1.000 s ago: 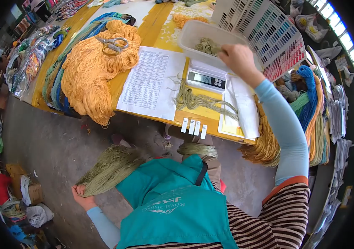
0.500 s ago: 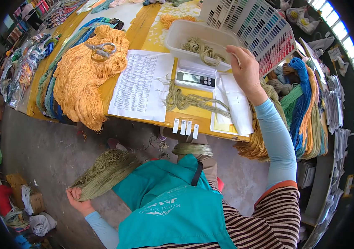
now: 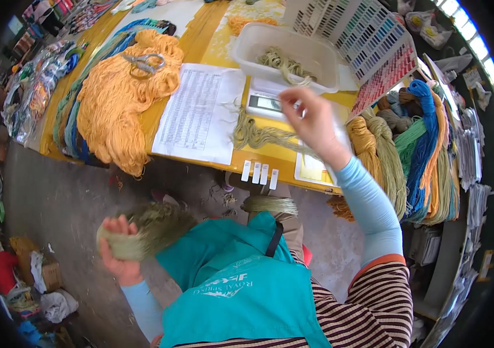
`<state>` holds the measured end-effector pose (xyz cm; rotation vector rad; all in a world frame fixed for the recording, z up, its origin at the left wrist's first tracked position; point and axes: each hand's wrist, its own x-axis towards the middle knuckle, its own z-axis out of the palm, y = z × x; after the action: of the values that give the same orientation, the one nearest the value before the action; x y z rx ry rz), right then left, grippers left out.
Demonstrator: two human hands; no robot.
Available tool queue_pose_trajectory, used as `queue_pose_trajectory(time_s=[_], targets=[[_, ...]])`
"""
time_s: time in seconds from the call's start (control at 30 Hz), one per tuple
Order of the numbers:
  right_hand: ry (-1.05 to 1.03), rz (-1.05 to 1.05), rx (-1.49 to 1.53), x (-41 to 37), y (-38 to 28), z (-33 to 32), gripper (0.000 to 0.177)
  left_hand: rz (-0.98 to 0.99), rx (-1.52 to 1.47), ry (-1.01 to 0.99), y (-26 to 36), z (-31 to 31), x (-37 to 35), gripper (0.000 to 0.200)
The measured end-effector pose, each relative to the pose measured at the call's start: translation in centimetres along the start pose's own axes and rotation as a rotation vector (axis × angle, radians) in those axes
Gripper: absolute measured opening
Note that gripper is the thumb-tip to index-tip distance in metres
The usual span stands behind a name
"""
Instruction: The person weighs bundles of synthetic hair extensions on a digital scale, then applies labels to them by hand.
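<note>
Yellow table (image 3: 199,42), skein (image 3: 155,232) in left fingers (image 3: 123,224), slanting rightward

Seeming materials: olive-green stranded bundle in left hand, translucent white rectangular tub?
Olive-green stranded bundle: probably yarn, slight sheen; fine strands, though blurred. Fibre type unclear.
Translucent white rectangular tub: likely plastic, smooth; cloudy, thin-looking walls.

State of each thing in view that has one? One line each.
Left hand: gripping olive yarn skein
Right hand: blurred, grip unclear
Plastic bin: lidless, olive strands inside
Digital scale: partly hidden, reading illegible
Scissors: lying on orange yarn
Colour chart: unfolded, propped up
Printed sheet: flat on table
</note>
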<state>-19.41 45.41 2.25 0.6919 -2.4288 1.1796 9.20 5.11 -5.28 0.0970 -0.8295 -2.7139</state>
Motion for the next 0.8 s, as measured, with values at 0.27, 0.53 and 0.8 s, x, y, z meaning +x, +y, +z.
queue_pose_trajectory(time_s=[0.27, 0.53, 0.8], targets=[[-0.302, 0.184, 0.470, -5.4, -9.1, 6.3, 0.009, -0.160, 0.029, -0.122, -4.9, 5.4, 3.7, 0.057], [0.842, 0.244, -0.094, -3.9, 5.2, -6.0, 0.036, -0.126, -0.025, -0.088, -4.7, 4.6, 3.1, 0.045], [0.715, 0.542, -0.545, -2.6, 10.4, -10.4, 0.051, -0.172, -0.011, -0.057, -6.3, 6.1, 3.5, 0.053]])
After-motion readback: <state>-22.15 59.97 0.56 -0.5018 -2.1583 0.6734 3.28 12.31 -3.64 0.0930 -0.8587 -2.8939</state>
